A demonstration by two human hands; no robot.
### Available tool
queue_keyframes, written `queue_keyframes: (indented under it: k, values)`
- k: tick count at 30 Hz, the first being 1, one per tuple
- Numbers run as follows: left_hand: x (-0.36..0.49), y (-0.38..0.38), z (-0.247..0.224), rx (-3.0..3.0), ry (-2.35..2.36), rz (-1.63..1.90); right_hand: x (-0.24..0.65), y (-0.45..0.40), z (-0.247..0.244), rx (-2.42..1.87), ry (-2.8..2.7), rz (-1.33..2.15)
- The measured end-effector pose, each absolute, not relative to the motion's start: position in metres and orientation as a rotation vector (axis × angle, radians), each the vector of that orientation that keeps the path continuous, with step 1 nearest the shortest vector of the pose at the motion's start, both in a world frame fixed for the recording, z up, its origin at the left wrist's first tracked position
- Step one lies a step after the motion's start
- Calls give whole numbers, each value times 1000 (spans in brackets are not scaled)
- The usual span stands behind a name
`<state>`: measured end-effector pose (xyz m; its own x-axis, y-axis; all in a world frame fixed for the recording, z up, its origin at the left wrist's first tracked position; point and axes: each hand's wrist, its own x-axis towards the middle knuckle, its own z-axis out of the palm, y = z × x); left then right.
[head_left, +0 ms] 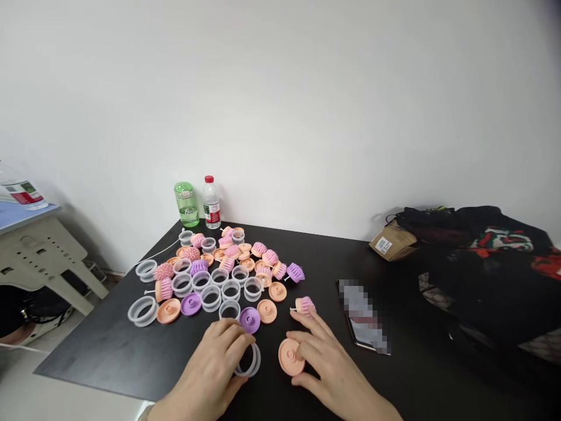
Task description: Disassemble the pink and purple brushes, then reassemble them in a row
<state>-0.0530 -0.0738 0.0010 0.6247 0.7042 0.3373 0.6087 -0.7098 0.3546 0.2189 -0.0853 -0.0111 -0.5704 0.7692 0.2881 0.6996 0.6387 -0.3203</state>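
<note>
Close to the table's front, my left hand [213, 365] grips a clear plastic ring [256, 363] between thumb and fingers, tilted up. My right hand [328, 362] has thumb and fingers closed about the edge of a peach round cap [288, 358] with a raised hub in its middle. Just beyond my right fingertips lies a pink bristled brush head [305, 304] with a white stem. A purple cap [249, 320] and another clear ring [229, 311] lie beyond my left hand. Whether my right fingertips touch the brush head I cannot tell.
Several clear rings [211, 298], pink and purple brush heads [295, 272] and peach caps [169, 310] spread over the black table's left. A green bottle [187, 204] and a water bottle [211, 204] stand by the wall. Rightward lie a phone [363, 318], paper bag [393, 241] and dark cloth [473, 292].
</note>
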Motion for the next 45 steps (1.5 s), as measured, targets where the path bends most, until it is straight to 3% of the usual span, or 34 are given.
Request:
queue_keyframes:
  k: [8, 26, 34, 39, 45]
  values:
    - [-57, -76, -13, 2631, 1227, 686, 186, -81, -35, -1022, -2444, 134]
    - [-73, -35, -24, 2628, 1309, 770, 145, -36, -52, -1175, -2328, -211]
    - [-91, -54, -25, 2709, 1430, 871, 198, -63, -30, -1267, -2262, -174]
    - [-77, -57, -25, 2857, 1382, 700, 235, -54, -45, -1780, -1977, 208]
    - [-48, -51, -34, 3047, 1255, 521, 206, -43, -55, -1719, -2059, 360]
